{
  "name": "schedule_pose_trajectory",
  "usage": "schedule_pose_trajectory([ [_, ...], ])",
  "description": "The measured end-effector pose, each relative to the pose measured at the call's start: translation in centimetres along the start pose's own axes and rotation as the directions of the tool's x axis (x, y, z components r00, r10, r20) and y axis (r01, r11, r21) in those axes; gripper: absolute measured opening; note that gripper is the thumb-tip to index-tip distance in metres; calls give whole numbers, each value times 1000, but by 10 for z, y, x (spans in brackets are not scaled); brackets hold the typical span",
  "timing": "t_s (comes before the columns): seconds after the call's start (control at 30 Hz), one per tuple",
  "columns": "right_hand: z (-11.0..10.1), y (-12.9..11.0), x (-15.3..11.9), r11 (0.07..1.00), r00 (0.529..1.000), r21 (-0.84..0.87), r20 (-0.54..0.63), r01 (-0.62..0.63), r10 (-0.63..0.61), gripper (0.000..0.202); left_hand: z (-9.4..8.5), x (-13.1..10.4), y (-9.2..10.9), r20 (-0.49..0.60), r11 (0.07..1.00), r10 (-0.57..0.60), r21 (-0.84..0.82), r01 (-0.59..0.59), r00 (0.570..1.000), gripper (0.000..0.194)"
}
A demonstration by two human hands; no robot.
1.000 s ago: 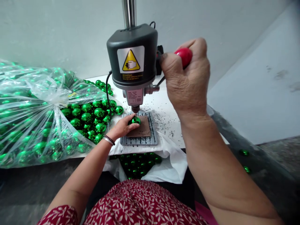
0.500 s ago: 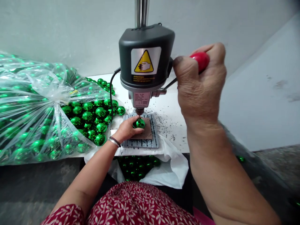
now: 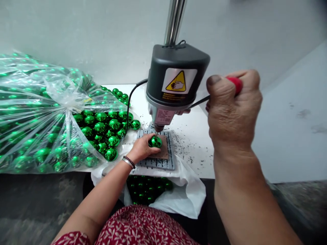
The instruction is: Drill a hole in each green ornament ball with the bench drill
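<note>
A shiny green ball point(image 3: 156, 141) is gripped in my left hand point(image 3: 142, 147), thumb on the near side and fingers on the far side. It rests on a brown board point(image 3: 163, 153) laid over the grey slotted base point(image 3: 169, 162) of a small drill press point(image 3: 178, 73). The thin drill bit comes down at the top of the ball; whether it is inside the ball I cannot tell. My right hand point(image 3: 233, 109) is closed round the red knob point(image 3: 236, 85) of the press's feed lever point(image 3: 200, 101), raised at the right of the motor housing.
A large clear plastic bag point(image 3: 67, 102) full of green balls lies at the left, with loose balls point(image 3: 111, 154) beside it. Dark shavings point(image 3: 187, 146) litter the white table point(image 3: 199, 127). Below its front edge, a white bag point(image 3: 189, 200) holds more green balls. A black cable point(image 3: 129, 109) hangs left of the press.
The view has shifted and tilted, so the press appears farther right and lower. Both hands keep their hold on the ball and the lever knob.
</note>
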State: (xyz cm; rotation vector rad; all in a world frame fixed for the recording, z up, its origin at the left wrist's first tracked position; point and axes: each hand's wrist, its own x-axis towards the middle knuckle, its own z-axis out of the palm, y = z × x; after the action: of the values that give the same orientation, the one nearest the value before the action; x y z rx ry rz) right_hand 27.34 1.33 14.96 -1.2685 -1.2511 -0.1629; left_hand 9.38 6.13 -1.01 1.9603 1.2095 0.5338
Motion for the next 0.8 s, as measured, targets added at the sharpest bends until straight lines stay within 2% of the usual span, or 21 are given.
schedule_pose_trajectory([
  [0.1,-3,-4,-6,996,996,-56,-51,-75,72,33,1,-2,1,-1,1000,-11,7,11,1000,71],
  [0.3,-9,-13,-29,992,990,-100,-124,-78,65,20,2,-4,3,-12,999,-11,42,11,1000,70],
  [0.47,-15,-16,-39,980,986,-158,-134,-118,97,15,3,-4,7,-12,997,-16,80,17,1000,70],
  [0.57,-17,-17,-40,975,989,-192,-122,-109,87,20,2,-4,10,-9,995,-16,102,17,1000,68],
  [0.7,-19,-18,-38,975,995,-208,-82,-73,57,41,2,-4,11,-15,993,-19,114,21,1000,68],
  [0.8,-18,-17,-40,981,997,-195,-80,-15,0,37,2,-4,10,-18,993,-17,118,19,1000,65],
])
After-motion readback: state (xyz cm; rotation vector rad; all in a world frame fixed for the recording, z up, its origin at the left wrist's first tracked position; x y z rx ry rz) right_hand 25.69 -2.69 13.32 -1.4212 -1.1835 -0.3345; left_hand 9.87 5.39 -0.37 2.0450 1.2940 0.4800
